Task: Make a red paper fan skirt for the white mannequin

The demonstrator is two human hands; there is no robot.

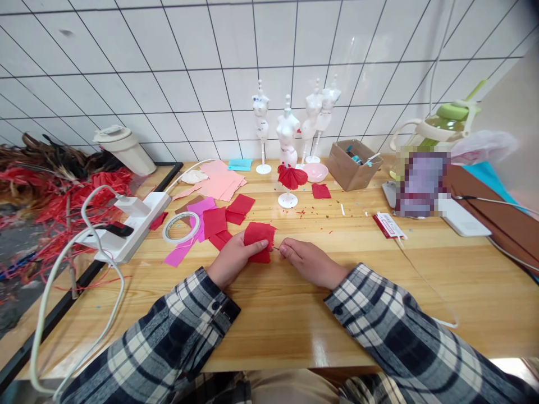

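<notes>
My left hand (234, 260) rests on the wooden table (295, 314) and pinches a folded red piece of cloth (259, 240) between thumb and fingers. Just to its right, my right hand (309, 261) is closed in a pinch on a thin needle (275, 248) whose tip meets the cloth's edge. Behind the hands lie more red and pink cloth squares (215, 220). A small white mannequin (288, 147) on a stand wears a red ruffled skirt (292, 176).
A tape roll (181, 226) and a white power strip (126, 224) with cables lie at the left. Three more mannequins (261, 120) stand by the tiled wall. A cardboard box (353, 164), a pink bowl (315, 171), a green-lidded jug (442, 126) and red feathers (54, 196) surround the work area.
</notes>
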